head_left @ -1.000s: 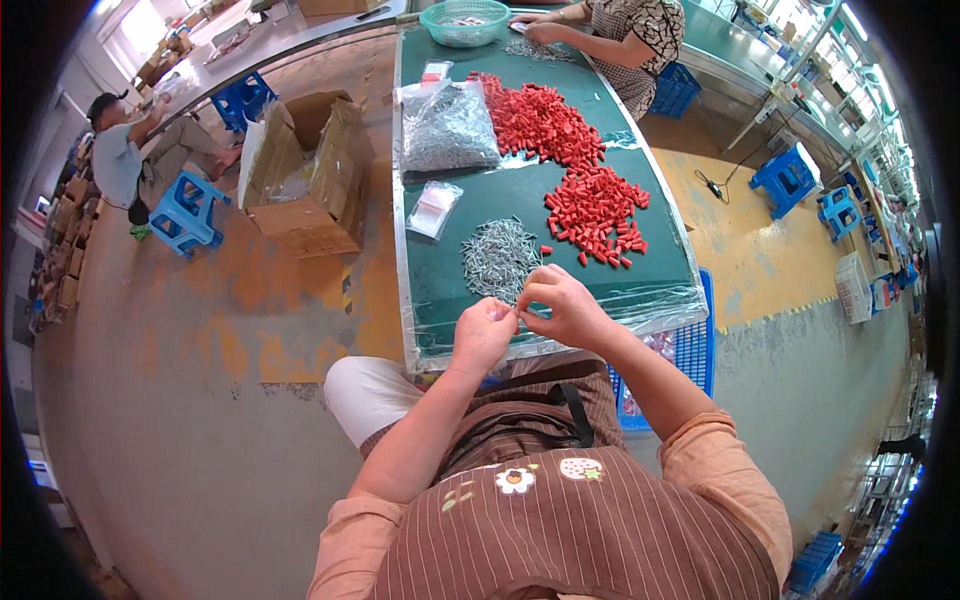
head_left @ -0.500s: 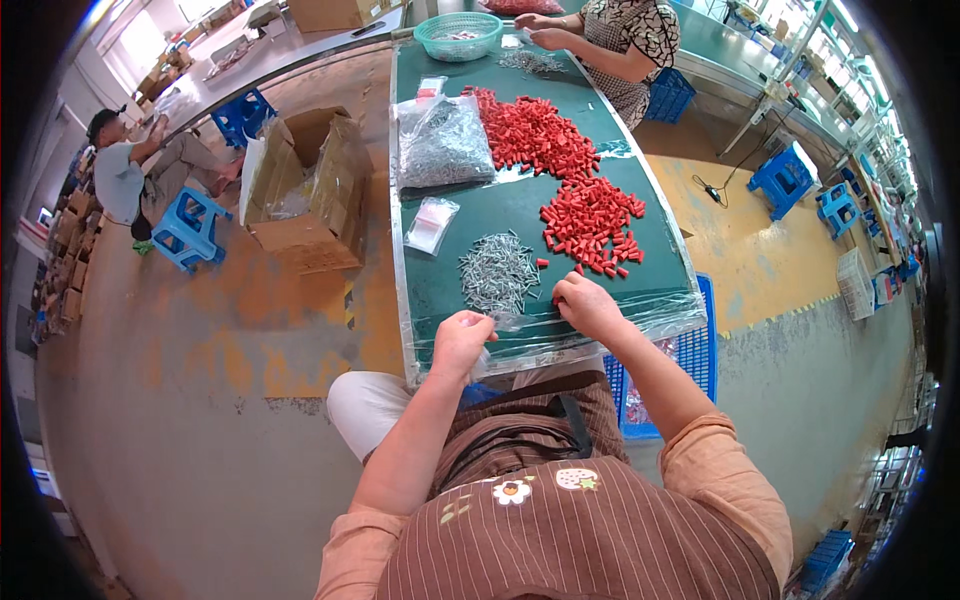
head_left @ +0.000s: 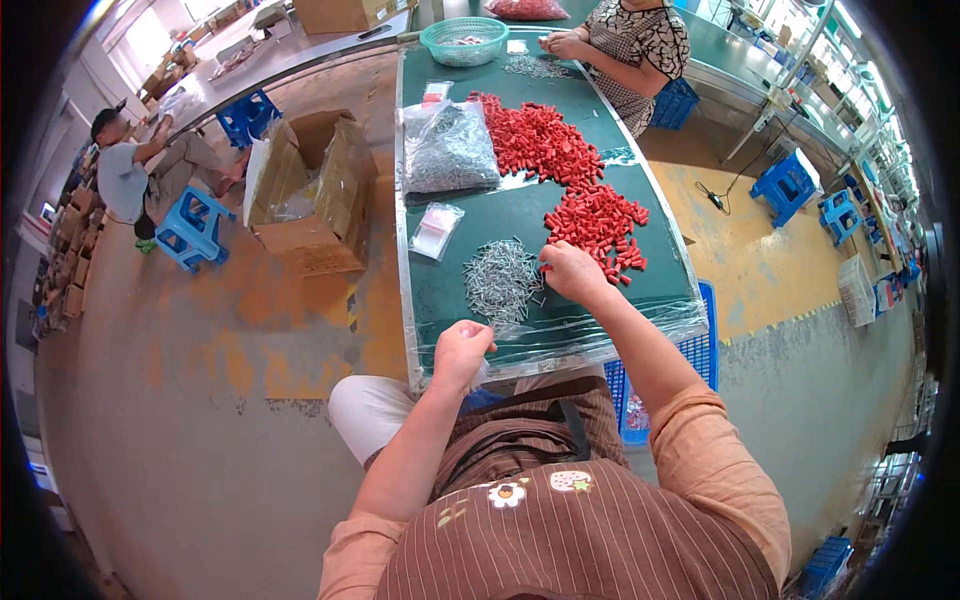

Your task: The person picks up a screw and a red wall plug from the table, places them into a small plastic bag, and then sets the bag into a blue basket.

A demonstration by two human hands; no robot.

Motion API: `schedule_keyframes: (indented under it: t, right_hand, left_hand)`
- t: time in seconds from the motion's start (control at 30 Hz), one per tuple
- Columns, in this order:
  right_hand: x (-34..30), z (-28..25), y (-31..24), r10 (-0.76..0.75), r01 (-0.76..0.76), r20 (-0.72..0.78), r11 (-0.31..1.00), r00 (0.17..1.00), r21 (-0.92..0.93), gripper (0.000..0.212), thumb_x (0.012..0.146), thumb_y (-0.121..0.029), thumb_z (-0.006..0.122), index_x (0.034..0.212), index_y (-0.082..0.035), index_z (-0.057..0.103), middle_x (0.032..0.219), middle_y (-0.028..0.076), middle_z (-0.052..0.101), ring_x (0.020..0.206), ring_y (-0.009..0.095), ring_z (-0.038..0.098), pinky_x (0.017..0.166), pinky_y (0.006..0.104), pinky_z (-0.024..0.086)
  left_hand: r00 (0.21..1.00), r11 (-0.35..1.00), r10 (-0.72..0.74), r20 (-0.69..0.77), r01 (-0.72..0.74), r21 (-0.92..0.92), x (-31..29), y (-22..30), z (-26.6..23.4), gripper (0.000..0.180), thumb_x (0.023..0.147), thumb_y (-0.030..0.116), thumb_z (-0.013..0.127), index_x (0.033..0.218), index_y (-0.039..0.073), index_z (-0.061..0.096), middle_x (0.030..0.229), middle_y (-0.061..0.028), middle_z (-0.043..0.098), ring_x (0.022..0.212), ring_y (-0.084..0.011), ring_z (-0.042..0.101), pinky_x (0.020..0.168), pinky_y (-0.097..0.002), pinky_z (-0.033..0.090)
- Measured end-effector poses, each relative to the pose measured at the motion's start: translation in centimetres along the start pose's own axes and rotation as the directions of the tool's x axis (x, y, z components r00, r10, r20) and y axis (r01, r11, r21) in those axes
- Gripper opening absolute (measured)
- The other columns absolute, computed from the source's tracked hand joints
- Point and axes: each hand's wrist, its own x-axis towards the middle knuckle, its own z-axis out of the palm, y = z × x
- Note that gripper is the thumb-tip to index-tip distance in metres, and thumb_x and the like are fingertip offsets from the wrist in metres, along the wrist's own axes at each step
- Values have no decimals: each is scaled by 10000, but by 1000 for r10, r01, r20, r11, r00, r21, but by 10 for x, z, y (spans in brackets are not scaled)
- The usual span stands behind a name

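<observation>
My left hand (head_left: 462,355) is closed at the table's near edge, gripping a small clear plastic bag (head_left: 481,374) that hangs partly hidden below the fingers. My right hand (head_left: 574,272) is farther forward, its fingertips pinched around a small red plastic plug (head_left: 545,267). Just left of those fingertips lies a pile of silvery screws (head_left: 502,281). Beyond and to the right of this hand spreads a heap of red plugs (head_left: 600,222), joined to a larger red heap (head_left: 540,140) farther back.
A big clear bag of screws (head_left: 450,150) and a small packed bag (head_left: 436,231) lie on the green table's left side. At the far end stand a green basket (head_left: 465,42) and a co-worker (head_left: 640,50). A cardboard box (head_left: 310,195) is left; a blue crate (head_left: 703,350) sits under the right edge.
My right hand has moved forward and slightly left, to the gap between the screws and the red plugs. My left hand stays nearly in place with the bag.
</observation>
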Motion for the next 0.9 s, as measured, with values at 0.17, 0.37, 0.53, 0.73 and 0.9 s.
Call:
schedule_keyframes:
  t: [0.17, 0.37, 0.53, 0.73, 0.9]
  right_hand:
    - [7, 4, -4, 26, -7, 160, 993, 987, -120, 123, 770, -72, 513, 854, -40, 597, 880, 188, 570, 837, 367, 599, 734, 464, 485]
    - [7, -21, -21, 18, -31, 145, 996, 989, 83, 120, 743, -74, 585, 835, -5, 623, 815, 164, 619, 785, 312, 631, 712, 399, 507]
    - [-23, -50, -87, -72, -119, 247, 726, 966, 677, 148, 749, -81, 648, 877, -10, 629, 806, 123, 639, 736, 201, 628, 694, 304, 497]
    - [-28, -58, -109, -193, 77, 241, 905, 951, 418, 125, 755, -105, 623, 848, -22, 615, 842, 143, 592, 804, 317, 591, 731, 385, 476]
    - [-31, -64, -108, -162, 74, 264, 947, 951, 314, 114, 762, -100, 593, 848, -26, 605, 889, 144, 594, 861, 333, 586, 757, 402, 474]
  left_hand:
    - [995, 990, 77, -57, -69, 121, -5, 11, 0, 117, 766, 141, 618, 776, 25, 629, 691, -38, 633, 632, -89, 540, 601, -244, 424]
    - [988, 966, 124, -91, -99, 241, 0, 13, 0, 161, 758, 177, 605, 761, 20, 642, 669, -75, 661, 649, -170, 627, 667, -305, 483]
    - [980, 945, 195, -50, -174, 276, 0, 17, 8, 163, 762, 176, 613, 773, 16, 642, 679, -87, 661, 644, -178, 629, 650, -311, 486]
    - [982, 944, 184, -34, -166, 284, -2, 22, 15, 167, 754, 179, 628, 800, 20, 644, 735, -117, 664, 684, -203, 642, 655, -328, 488]
    - [979, 924, 194, -63, -161, 347, 1, 18, 16, 168, 744, 183, 628, 809, 29, 646, 756, -145, 658, 715, -260, 642, 672, -353, 492]
